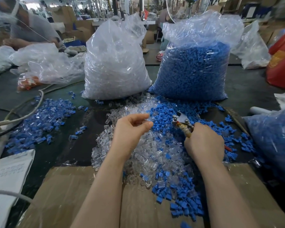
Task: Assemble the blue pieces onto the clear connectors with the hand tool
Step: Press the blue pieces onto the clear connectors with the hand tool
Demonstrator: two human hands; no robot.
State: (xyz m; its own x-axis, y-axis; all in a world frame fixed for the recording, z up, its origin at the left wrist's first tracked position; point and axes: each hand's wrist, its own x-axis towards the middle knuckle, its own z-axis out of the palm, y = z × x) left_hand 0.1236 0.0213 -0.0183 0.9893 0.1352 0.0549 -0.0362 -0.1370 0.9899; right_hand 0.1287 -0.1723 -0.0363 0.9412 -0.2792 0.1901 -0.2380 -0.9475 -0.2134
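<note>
The dark work table [76, 145] runs out ahead of me, with a sheet of cardboard [69, 191] laid over its near edge. At the far side stand two big plastic sacks just beside each other: the bag of clear connectors [115, 63] on the left and the bag of blue pieces [194, 68] on the right. To the far left lies a crumpled clear bag [46, 63], and at the right edge a red bag [281, 63].

On the left of the table sits a spread of assembled blue-and-clear parts [44, 117]. In front of me, between my arms, is the loose pile of clear connectors [148, 155], running into the loose blue pieces [169, 111] heaped on the far right of it and trailing down over the cardboard. A pale cable [31, 111] curves along the left, and a sheet of handwritten paper [8, 170] lies at the near left.

My right hand [204, 142] is curled round the handles of the hand tool [182, 121], whose metal head points far-left over the blue pieces. My left hand [130, 129] hovers above the clear pile, thumb and fingertips pinching a single clear connector [148, 118].
</note>
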